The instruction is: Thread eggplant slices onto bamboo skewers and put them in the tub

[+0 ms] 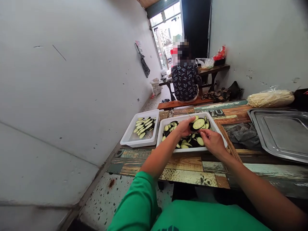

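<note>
My left hand [184, 127] is closed on eggplant slices [199, 124], pale green inside with dark skin, held above a white tray [160, 126]. A thin skewer [188, 113] sticks out beyond its fingers. Close by on the right, my right hand [213, 141] pinches the near end of the skewer just under the slices; its fingertips partly hide that end. Loose eggplant pieces [200, 141] fill the tray below both hands. In a second white tray [124, 137] to the left, skewered eggplant slices [144, 126] lie in a row.
Bamboo skewers [232, 146] lie right of the tray, beside a crumpled dark plastic bag [244, 134] and stacked metal trays [286, 134]. Bagged enoki mushrooms [270, 98] rest behind. A person [185, 80] sits at another table ahead. A white wall [60, 96] runs along the left.
</note>
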